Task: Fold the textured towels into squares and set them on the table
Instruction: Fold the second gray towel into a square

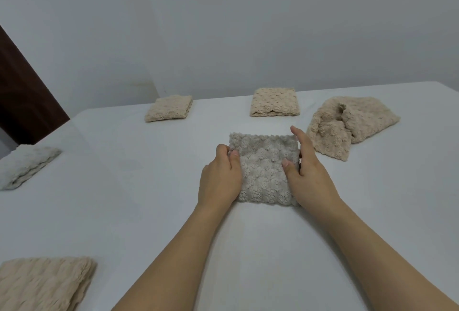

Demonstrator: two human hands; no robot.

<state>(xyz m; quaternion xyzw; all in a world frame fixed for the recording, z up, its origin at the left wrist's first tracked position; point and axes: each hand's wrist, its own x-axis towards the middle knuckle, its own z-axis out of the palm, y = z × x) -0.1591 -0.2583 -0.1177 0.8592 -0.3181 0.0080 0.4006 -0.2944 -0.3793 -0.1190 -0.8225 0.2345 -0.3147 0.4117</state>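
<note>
1. Head view: my left hand (219, 177) and right hand (306, 174) flank the grey folded towel (264, 169), which lies flat near the middle of the white worktop (139, 186). My left thumb lies on its top at the left edge with the other fingers hidden beside it, so that hand seems to pinch the edge. My right thumb rests on top while the straight right fingers press along the right edge.
2. It already looks close to square. To finish well, I would, I think, nudge both sides inward evenly, square the corners, press the layers flat, then let go without dragging the pile.
3. Around it: two folded beige towels, one at far left (170, 108) and one at far centre (274, 102); a pale folded one (24, 165) at left; another beige folded one (44, 283) at near left.
4. The crumpled beige towel (347, 126) lies just beside my right hand, unfolded. It crowds that side, so I would keep my fingers from catching it.
</note>
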